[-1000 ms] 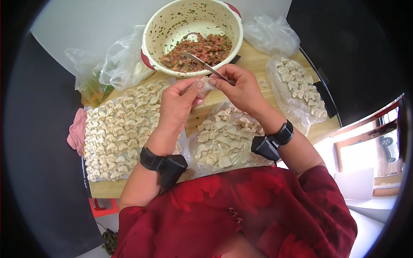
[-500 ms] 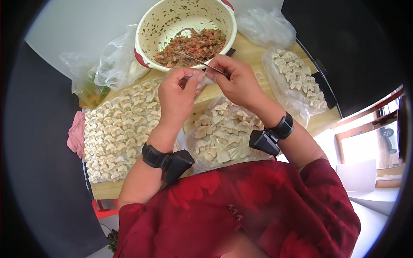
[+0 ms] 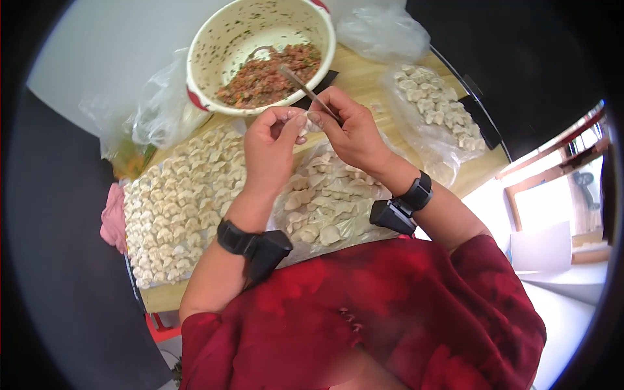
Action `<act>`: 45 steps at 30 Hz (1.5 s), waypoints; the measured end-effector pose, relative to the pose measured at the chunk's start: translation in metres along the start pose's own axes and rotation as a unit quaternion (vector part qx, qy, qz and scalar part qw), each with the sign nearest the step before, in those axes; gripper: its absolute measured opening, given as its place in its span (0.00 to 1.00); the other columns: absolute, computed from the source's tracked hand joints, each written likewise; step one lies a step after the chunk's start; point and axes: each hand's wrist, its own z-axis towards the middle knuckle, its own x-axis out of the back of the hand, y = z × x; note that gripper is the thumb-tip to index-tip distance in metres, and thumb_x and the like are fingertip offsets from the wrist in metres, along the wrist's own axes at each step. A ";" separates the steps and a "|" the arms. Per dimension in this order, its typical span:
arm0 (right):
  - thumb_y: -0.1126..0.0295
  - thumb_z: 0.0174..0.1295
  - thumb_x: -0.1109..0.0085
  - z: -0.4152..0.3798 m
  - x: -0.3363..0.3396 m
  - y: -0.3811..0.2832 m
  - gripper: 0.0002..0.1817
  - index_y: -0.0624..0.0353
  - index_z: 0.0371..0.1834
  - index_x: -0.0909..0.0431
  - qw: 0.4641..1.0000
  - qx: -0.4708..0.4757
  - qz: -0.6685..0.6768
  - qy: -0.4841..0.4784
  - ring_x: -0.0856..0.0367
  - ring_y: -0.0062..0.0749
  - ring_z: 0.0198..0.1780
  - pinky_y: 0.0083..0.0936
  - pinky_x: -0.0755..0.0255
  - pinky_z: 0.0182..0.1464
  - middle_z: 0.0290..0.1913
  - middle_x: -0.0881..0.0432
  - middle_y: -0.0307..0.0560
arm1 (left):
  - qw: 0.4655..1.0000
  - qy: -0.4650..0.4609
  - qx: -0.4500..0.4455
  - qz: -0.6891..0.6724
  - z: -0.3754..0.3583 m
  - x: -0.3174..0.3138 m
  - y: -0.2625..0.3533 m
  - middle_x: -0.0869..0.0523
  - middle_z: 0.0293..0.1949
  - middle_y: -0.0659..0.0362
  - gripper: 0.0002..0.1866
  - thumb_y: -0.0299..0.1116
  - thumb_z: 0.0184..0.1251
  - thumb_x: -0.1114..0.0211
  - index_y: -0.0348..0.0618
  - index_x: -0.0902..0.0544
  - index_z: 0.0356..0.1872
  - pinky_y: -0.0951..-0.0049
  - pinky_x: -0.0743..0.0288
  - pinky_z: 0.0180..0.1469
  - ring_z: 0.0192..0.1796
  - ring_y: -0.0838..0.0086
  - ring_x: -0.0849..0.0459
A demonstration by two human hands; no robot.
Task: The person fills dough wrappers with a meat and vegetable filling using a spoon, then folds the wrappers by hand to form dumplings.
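Note:
My left hand (image 3: 275, 133) is closed in a pinch on a small white dumpling (image 3: 304, 125), just below the bowl's rim. On the dumpling's other side, my right hand (image 3: 348, 127) pinches it too and also holds a thin metal utensil (image 3: 300, 84), which points up and left over the bowl. The large cream bowl (image 3: 224, 32) holds reddish minced filling (image 3: 266, 78) with green bits. Below my hands, shaped dumplings (image 3: 331, 198) lie on a plastic bag. Rows of dumplings (image 3: 185, 195) cover the left part of the table.
More dumplings (image 3: 439, 107) lie on plastic at the right. Clear plastic bags stand at the back left (image 3: 166, 107) and back right (image 3: 383, 29). A pink cloth (image 3: 114, 218) hangs at the left edge of the wooden table (image 3: 162, 297).
The view has shifted, so the bowl appears further left. The utensil in my right hand has turned and shows its broader side. My fingers remain together around the dumpling.

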 end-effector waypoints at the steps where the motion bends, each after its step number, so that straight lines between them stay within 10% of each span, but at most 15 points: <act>1: 0.76 0.64 0.43 -0.002 0.012 0.001 0.03 0.60 0.35 0.27 0.999 -0.017 -0.015 -0.024 0.31 0.19 0.30 0.20 0.31 0.35 0.26 0.26 0.41 | 0.999 -0.033 0.015 0.016 0.001 -0.002 0.001 0.16 0.37 0.61 0.09 0.28 0.69 0.39 0.37 0.18 0.46 0.81 0.22 0.36 0.37 0.82 0.19; 14: 0.73 0.65 0.42 -0.037 0.234 0.009 0.05 0.62 0.40 0.26 0.924 -0.149 -0.351 0.008 0.31 0.16 0.36 0.17 0.33 0.42 0.33 0.26 0.35 | 0.942 -0.201 0.043 0.264 0.006 0.013 -0.037 0.15 0.39 0.62 0.10 0.26 0.67 0.38 0.36 0.17 0.47 0.81 0.25 0.42 0.38 0.83 0.18; 21: 0.77 0.62 0.45 -0.058 0.246 0.031 0.05 0.61 0.40 0.26 0.930 -0.127 -0.344 0.015 0.25 0.24 0.34 0.23 0.30 0.42 0.31 0.22 0.40 | 0.916 -0.248 0.059 0.308 0.017 -0.005 -0.039 0.15 0.38 0.62 0.10 0.23 0.64 0.38 0.36 0.17 0.45 0.80 0.24 0.42 0.38 0.83 0.19; 37: 0.76 0.54 0.41 -0.056 0.236 0.021 0.11 0.60 0.42 0.24 0.892 -0.176 -0.416 -0.011 0.18 0.45 0.44 0.32 0.27 0.47 0.39 0.17 0.53 | 0.842 -0.222 -0.210 0.445 0.028 -0.035 -0.065 0.16 0.37 0.51 0.12 0.28 0.51 0.28 0.38 0.16 0.37 0.65 0.23 0.42 0.40 0.59 0.17; 45: 0.78 0.57 0.43 -0.050 0.237 0.010 0.10 0.59 0.42 0.24 0.868 -0.138 -0.475 0.045 0.23 0.28 0.35 0.26 0.28 0.41 0.35 0.19 0.44 | 0.815 -0.214 -0.160 0.514 0.029 -0.045 -0.068 0.16 0.32 0.52 0.06 0.28 0.52 0.30 0.40 0.17 0.31 0.66 0.24 0.40 0.38 0.60 0.17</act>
